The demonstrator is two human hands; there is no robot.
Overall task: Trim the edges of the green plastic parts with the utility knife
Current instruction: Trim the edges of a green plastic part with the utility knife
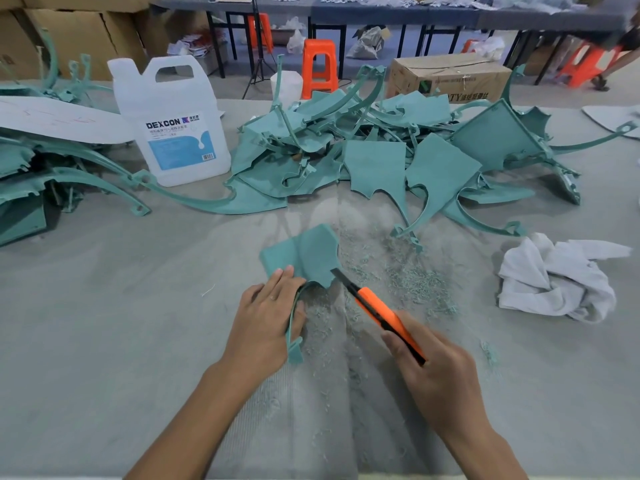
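The right hand [440, 372] grips the knife [377, 311], its blade pointing up-left onto the part [308, 252] edge; the left hand [265, 317] (nearer) grips the part's curved arm on the table [104, 323].

Blurred person [627, 39] at the top-right edge

The brand DEXCON is printed in bold dark letters on the label [180, 142] of the jug [162, 95]. A small blue logo is set beside it, and a barcode [208, 156] is placed at the label's lower right. The finer print cannot be read. On the box [450, 76] the letters TY are printed, followed by characters too blurred to be made out.
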